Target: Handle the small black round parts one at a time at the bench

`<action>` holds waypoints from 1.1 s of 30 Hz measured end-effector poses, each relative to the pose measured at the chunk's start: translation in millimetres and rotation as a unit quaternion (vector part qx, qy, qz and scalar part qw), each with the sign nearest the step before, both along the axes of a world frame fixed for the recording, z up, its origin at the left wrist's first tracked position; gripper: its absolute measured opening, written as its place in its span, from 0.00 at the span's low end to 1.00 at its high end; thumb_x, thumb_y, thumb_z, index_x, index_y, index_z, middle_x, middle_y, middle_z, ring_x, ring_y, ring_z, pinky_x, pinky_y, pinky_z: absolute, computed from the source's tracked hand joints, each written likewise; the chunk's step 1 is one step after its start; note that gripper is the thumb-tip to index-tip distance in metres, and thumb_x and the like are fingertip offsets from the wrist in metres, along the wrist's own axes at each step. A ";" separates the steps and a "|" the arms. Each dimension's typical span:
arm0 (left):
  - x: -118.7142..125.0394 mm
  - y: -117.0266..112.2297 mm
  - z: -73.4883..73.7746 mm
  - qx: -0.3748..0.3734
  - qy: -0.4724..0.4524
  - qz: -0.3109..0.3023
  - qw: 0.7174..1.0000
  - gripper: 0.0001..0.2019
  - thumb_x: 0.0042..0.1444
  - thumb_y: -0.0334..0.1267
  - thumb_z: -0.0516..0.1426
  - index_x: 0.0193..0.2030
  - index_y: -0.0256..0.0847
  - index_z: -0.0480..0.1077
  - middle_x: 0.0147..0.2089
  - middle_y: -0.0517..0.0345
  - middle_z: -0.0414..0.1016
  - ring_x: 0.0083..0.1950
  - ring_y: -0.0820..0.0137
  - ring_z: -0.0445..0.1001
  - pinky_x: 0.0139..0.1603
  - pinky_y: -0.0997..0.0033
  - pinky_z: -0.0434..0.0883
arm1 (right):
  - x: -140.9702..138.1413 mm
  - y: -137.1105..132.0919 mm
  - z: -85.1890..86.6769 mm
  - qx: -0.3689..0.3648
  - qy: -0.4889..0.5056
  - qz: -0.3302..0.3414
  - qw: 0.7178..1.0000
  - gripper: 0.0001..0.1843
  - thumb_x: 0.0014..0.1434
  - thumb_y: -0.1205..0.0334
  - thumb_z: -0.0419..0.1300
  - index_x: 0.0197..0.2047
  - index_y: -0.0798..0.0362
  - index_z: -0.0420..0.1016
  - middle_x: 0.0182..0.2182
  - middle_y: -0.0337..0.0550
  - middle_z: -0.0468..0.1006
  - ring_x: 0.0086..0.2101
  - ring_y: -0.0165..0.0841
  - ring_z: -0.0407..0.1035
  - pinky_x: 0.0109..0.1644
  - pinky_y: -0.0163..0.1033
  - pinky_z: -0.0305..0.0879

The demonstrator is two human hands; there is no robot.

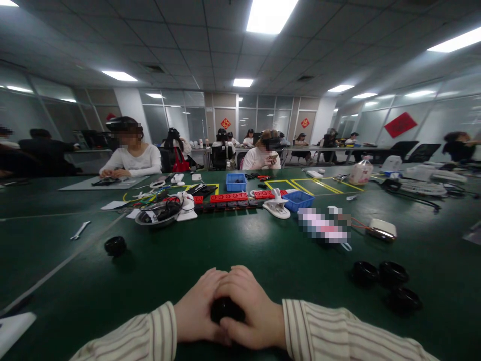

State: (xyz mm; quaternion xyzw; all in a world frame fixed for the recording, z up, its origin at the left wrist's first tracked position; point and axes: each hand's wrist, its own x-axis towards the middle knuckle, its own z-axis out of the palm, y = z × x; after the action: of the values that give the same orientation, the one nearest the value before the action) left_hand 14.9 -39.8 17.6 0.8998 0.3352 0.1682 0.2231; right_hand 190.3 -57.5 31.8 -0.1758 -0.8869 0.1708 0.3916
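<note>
My left hand (198, 310) and my right hand (256, 312) come together low in the middle of the head view. Both are wrapped around a glossy black round part (227, 310), whose top shows between the thumbs and fingers. Most of it is hidden, so I cannot make out its exact kind. To the right on the green table (293, 265) sit several loose ring-shaped black parts, among them one black ring (403, 299) closest to me. Another black ring (114, 246) lies alone on the left.
A small wrench (80, 230) lies at left. Farther back are a metal bowl (145, 220) of cables, red power strips (229, 196), a white clip stand (277, 206) and blue baskets (298, 199). A power bank (382, 229) rests at right. A co-worker (130, 156) sits across the table.
</note>
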 end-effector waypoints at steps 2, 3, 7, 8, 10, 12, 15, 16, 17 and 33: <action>2.1 -3.7 2.8 0.005 0.016 0.034 0.999 0.41 0.33 0.56 0.65 0.54 0.42 0.60 0.52 0.50 0.65 0.54 0.54 0.62 0.62 0.42 0.44 | 0.1 0.2 -1.2 -0.019 0.009 -0.042 0.999 0.20 0.55 0.48 0.47 0.42 0.55 0.64 0.38 0.46 0.68 0.39 0.35 0.60 0.47 0.44 0.55; 3.4 -6.0 4.4 0.009 0.022 0.049 0.999 0.42 0.32 0.58 0.65 0.53 0.41 0.60 0.51 0.49 0.66 0.54 0.53 0.62 0.62 0.41 0.42 | -0.1 0.6 -2.5 -0.029 0.004 -0.062 0.998 0.21 0.56 0.46 0.48 0.41 0.56 0.64 0.37 0.46 0.67 0.38 0.35 0.59 0.46 0.43 0.55; 9.7 -15.2 10.3 0.016 0.031 0.089 0.995 0.33 0.34 0.55 0.65 0.46 0.41 0.65 0.45 0.52 0.69 0.49 0.57 0.66 0.63 0.42 0.42 | -2.5 1.5 -8.2 -0.060 -0.052 -0.124 0.989 0.16 0.52 0.51 0.57 0.36 0.55 0.65 0.34 0.43 0.66 0.35 0.33 0.58 0.42 0.40 0.55; 10.8 -16.3 11.0 0.013 0.032 0.093 0.995 0.28 0.36 0.51 0.65 0.44 0.41 0.67 0.43 0.54 0.69 0.48 0.59 0.67 0.63 0.43 0.43 | -3.0 1.5 -9.1 -0.065 -0.066 -0.129 0.987 0.14 0.50 0.54 0.59 0.35 0.55 0.65 0.33 0.42 0.66 0.35 0.33 0.58 0.42 0.39 0.55; 11.7 -15.9 11.1 0.007 0.030 0.093 0.995 0.21 0.38 0.44 0.64 0.40 0.42 0.68 0.42 0.56 0.70 0.47 0.61 0.67 0.63 0.45 0.45 | -3.4 1.4 -10.0 -0.070 -0.079 -0.129 0.986 0.11 0.48 0.59 0.60 0.33 0.55 0.66 0.33 0.40 0.66 0.35 0.32 0.59 0.41 0.38 0.55; 10.3 -12.4 9.5 0.000 0.022 0.074 0.997 0.19 0.37 0.39 0.64 0.39 0.42 0.69 0.41 0.57 0.69 0.47 0.62 0.67 0.63 0.47 0.45 | -3.1 1.5 -9.6 -0.065 -0.071 -0.114 0.989 0.10 0.47 0.60 0.59 0.33 0.54 0.66 0.33 0.40 0.67 0.35 0.32 0.60 0.41 0.38 0.55; 5.6 -4.5 5.4 -0.013 0.000 0.025 1.000 0.18 0.35 0.33 0.64 0.37 0.41 0.69 0.41 0.58 0.69 0.47 0.63 0.66 0.62 0.53 0.50 | -1.7 2.3 -7.5 -0.032 -0.043 -0.043 0.998 0.09 0.45 0.63 0.52 0.33 0.54 0.66 0.33 0.41 0.69 0.37 0.32 0.62 0.43 0.40 0.55; 4.0 -2.1 3.9 -0.015 -0.011 0.008 1.000 0.18 0.35 0.32 0.64 0.37 0.41 0.70 0.41 0.58 0.69 0.46 0.63 0.66 0.61 0.56 0.53 | -1.3 2.7 -6.7 -0.019 -0.042 -0.011 0.999 0.10 0.43 0.64 0.50 0.32 0.54 0.66 0.32 0.41 0.69 0.37 0.32 0.63 0.45 0.40 0.55; 2.7 -0.2 2.4 -0.016 -0.022 -0.006 1.000 0.17 0.36 0.32 0.63 0.37 0.42 0.70 0.42 0.58 0.69 0.46 0.63 0.66 0.58 0.59 0.57 | -1.0 3.2 -6.1 -0.007 -0.047 0.020 0.999 0.11 0.42 0.65 0.48 0.31 0.53 0.65 0.31 0.41 0.70 0.36 0.31 0.63 0.47 0.41 0.55; 5.2 -9.0 1.7 0.001 0.025 0.054 0.998 0.43 0.30 0.54 0.66 0.54 0.42 0.59 0.53 0.48 0.65 0.55 0.53 0.62 0.62 0.39 0.42 | 0.7 2.4 -5.1 -0.019 -0.033 -0.094 0.995 0.20 0.56 0.46 0.48 0.37 0.56 0.64 0.33 0.45 0.67 0.35 0.34 0.59 0.42 0.42 0.56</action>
State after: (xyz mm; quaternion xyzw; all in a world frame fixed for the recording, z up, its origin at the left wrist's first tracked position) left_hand 20.0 -48.8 19.3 0.8845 0.3885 0.1573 0.2047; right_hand 191.0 -55.1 26.7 -0.2714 -0.8756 0.1439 0.3729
